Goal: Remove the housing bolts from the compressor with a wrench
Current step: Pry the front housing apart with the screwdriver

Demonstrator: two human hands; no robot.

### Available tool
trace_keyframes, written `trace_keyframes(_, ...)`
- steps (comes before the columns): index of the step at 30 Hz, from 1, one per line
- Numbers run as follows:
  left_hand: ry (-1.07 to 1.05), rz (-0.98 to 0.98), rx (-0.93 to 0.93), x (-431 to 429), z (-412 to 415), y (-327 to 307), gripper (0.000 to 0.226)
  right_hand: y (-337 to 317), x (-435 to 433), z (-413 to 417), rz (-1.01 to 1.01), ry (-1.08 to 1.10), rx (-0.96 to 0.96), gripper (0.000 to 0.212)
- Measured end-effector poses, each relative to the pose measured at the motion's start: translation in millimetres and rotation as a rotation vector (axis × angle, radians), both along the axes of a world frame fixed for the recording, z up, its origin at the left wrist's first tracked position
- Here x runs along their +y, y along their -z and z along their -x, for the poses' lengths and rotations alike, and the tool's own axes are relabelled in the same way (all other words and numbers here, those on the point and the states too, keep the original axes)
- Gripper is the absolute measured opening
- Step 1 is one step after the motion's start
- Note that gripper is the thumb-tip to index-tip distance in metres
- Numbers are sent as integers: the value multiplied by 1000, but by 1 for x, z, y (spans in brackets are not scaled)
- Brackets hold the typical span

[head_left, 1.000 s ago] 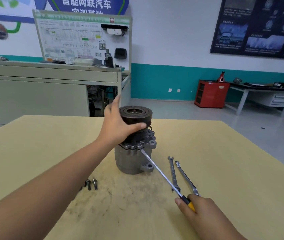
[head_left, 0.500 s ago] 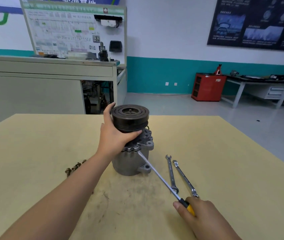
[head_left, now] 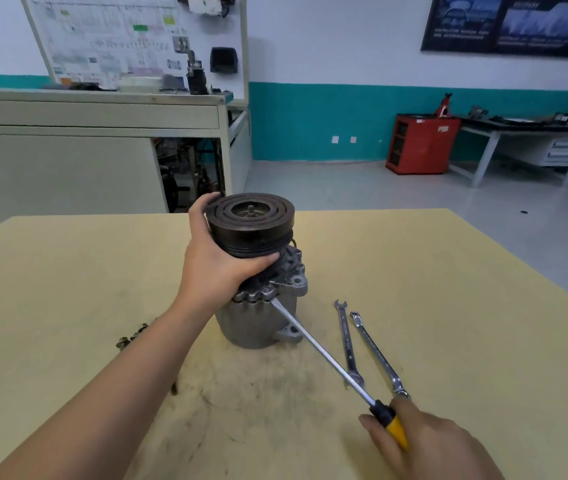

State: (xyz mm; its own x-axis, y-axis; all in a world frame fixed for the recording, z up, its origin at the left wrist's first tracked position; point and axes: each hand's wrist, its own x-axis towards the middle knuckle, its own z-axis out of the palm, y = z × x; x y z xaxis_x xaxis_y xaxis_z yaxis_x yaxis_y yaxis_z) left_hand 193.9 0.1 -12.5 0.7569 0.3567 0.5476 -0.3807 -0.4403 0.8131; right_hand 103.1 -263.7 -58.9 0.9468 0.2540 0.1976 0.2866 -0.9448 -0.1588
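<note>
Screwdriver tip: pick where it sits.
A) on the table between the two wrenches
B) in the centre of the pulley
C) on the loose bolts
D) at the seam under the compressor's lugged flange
D: the screwdriver slants up from the right hand and its tip meets the compressor just under the lugged flange, below the pulley that the left hand grips.

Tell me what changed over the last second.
The left hand tightened on the compressor's pulley: its fingers, raised straight a second ago, now curl over the rim. Unchanged: the right hand grips the screwdriver, tip at the housing seam; two wrenches and loose bolts lie on the table.
</note>
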Motion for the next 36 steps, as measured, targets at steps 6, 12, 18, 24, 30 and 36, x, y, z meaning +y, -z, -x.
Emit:
trace_keyframes(6, -7, -27, -31, 1, 1, 1, 95, -29, -30, -8, 75, -82, -299, 49)
trace_keyframes(12, -9, -57, -57, 3, 0, 4, 91, -9, -52, -12, 102, 74, -91, 44)
trace_keyframes(18, -1, -48, -50, 2, 0, 2, 88, 3, -64, -70, 100, 203, 80, 37)
trace_keyframes(24, 18, -51, -30, 1, 2, -2, 89, -17, -39, -108, 227, 115, 90, 46)
trace_keyframes(30, 9, -47, -42, 0, 1, -3, 92, -75, 58, -127, -723, -457, 306, 93)
trace_keyframes(36, 38, -27, 0, 4, 0, -4, 99, -72, 116, -149, -1017, -643, 428, 97)
